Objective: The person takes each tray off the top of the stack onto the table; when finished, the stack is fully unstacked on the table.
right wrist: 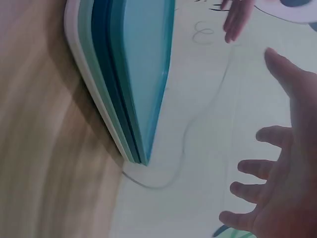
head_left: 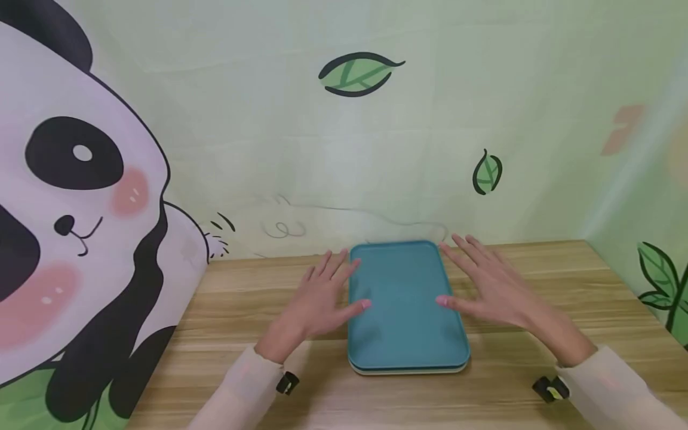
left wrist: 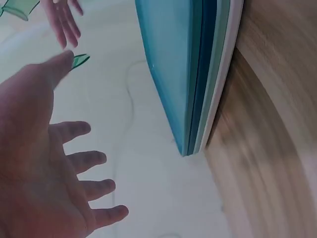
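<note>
Stack of shallow trays: lying flat on the wooden table, its far end sitting close to the wall. I'm not able to tell whether it is touching there. The top tray is showing blue; from the wrists I'm seeing dark blue, pale green and whitish edges lining up beneath it.

Left hand: hovering just beside the stack's left edge. Its fingers are spreading loosely, released, with nothing in them; the thumb is pointing toward the stack. The left wrist view is showing me a gap between them.

Right hand: hovering just beside the stack's right edge, fingers likewise spreading loosely and grasping nothing. Its thumb is also pointing toward the stack, and a gap is showing from the right wrist.

Pale sleeves are covering both forearms on the near side of the stack, a small black device sitting at each wrist.

Around the stack: a printed panda is filling the left side, a green leaf is showing above, a smaller leaf is showing above and to the right, and a faint line is running along behind.
</note>
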A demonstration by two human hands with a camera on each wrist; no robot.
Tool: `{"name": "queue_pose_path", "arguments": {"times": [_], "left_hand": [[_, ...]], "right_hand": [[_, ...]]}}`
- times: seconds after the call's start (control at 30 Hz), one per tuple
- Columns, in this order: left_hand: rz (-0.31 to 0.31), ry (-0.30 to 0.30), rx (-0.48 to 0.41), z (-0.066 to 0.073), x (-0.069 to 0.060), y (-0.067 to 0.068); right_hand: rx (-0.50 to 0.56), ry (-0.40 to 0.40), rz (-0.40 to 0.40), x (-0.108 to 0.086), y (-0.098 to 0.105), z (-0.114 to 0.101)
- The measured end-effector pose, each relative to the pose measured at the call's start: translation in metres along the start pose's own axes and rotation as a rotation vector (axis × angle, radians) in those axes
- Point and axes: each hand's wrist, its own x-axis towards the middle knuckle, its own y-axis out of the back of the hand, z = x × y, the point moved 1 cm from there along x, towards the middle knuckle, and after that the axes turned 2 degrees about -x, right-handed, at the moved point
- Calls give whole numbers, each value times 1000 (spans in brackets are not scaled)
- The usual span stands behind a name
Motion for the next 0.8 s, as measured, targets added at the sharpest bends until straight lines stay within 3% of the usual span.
{"name": "queue_pose_path", "arguments": {"times": [0.07,0.17,0.33,0.47,0.63,0.8], "left_hand": [[24,18,-75,-5,2,-2],[75,79,-258,-15,5,-7],[149,296,-565,-29,6,-19],[183,430,-712,-34,5,-33],[140,474,-850,-32,4,-50],[109,455,-961,-26,2,-60]], "right_hand": [[92,-23,7,-2,-1,4],[277,-87,29,-4,-7,14],[586,-226,101,-7,-27,27],[755,-323,145,-6,-48,30],[891,-417,108,-2,-67,28],[1009,-490,40,4,-77,24]]}}
